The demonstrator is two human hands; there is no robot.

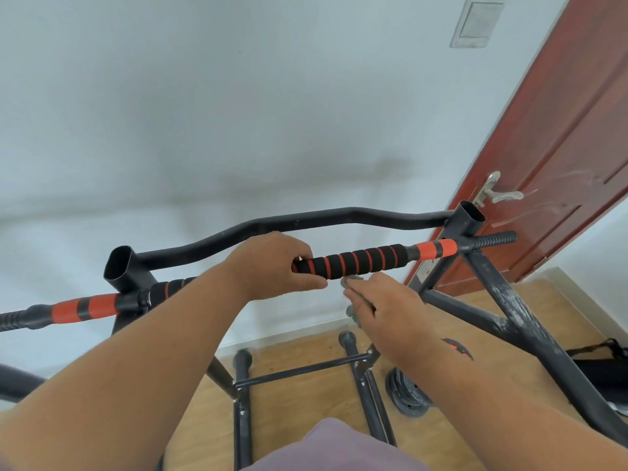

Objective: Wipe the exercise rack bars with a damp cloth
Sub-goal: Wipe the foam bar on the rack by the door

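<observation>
**A:** Count what you see, starting left of the striped bar.

**B:** One exercise rack. Its near bar has black foam with red stripes, one stretch left of the hands and one right. Behind it runs one bent black bar. Two open tube ends stand up, one at each end of the striped bar. Two hands: the left hand has its fingers curled round the striped bar near its middle; the right hand, just below the bar, pinches one grey-green cloth.

**A:** Is the cloth on the bar?

**B:** Its top edge sits right under the foam; I cannot tell if it touches. Most of it is hidden in the palm.

**A:** What else is hard to make out?

**B:** The bar's left end runs out of frame. Below the bar, on the wood floor, lies a stack of weight plates, count unclear, partly behind the right forearm. A dark bag at far right is cut off.

**A:** And right of the bar?

**B:** One red-brown door with one metal handle, and one grey wall panel above.
</observation>
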